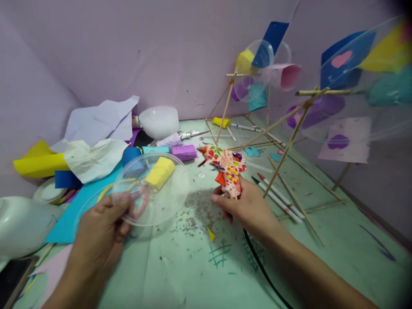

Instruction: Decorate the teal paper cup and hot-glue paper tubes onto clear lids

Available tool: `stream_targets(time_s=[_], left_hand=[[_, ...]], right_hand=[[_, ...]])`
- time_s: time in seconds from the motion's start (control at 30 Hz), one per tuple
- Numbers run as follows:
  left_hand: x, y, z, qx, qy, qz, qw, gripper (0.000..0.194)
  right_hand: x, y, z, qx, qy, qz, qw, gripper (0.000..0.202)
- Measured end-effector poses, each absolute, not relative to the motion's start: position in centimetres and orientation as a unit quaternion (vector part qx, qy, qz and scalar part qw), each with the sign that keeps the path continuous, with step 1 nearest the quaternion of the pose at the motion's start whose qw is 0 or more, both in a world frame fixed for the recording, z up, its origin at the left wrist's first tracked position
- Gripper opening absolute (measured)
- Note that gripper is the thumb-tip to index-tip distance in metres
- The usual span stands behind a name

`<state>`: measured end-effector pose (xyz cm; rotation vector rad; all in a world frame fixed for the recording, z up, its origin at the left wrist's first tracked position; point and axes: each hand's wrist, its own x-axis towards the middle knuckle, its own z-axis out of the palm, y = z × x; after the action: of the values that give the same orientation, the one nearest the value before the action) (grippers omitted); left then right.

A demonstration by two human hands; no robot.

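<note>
My left hand (104, 225) pinches the rim of a clear round plastic lid (175, 199), holding it tilted over the table. Through the lid I see scissors with pink and yellow handles (141, 201). A small yellow paper roll (160, 173) shows at the lid, but whether it is fixed there I cannot tell. My right hand (247, 204) is wrapped round the handle of a flower-patterned hot glue gun (227, 169), its nozzle pointing left toward the lid. A black cord (262, 268) hangs from the gun's grip across the table.
Stick frames (291, 148) carrying clear discs and coloured paper stand at the right. Markers (280, 199) lie beside them. Purple (184, 152) and blue paper rolls, crumpled white paper (95, 161) and white bottles (159, 122) crowd the left and back. A phone (14, 279) lies front left.
</note>
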<state>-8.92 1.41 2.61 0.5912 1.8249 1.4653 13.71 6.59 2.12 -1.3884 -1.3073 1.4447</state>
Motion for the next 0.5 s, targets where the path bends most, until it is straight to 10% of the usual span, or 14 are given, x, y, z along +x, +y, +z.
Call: stream_targets(time_s=[0.1,0.2,0.3,0.5], left_hand=[[-7.7,1.2,2.0,0.302,0.762,0.464,0.336,0.038],[-7.2,0.4,2.0,0.409,0.822,0.391,0.072,0.068],[-6.0,-0.4,1.6,0.588,0.697,0.396,-0.101,0.04],[-2.1,0.7,-1.3,0.857,0.443,0.254,0.073,0.024]], right_hand=[[13.4,7.0,1.3,-0.563,-0.518,0.524,0.374,0.023],[13.4,7.1,0.8,-0.571,-0.528,0.5,0.38,0.022],[13.5,6.8,0.9,-0.563,-0.557,0.464,0.397,0.02],[13.6,6.5,0.8,-0.543,-0.594,0.429,0.41,0.022]])
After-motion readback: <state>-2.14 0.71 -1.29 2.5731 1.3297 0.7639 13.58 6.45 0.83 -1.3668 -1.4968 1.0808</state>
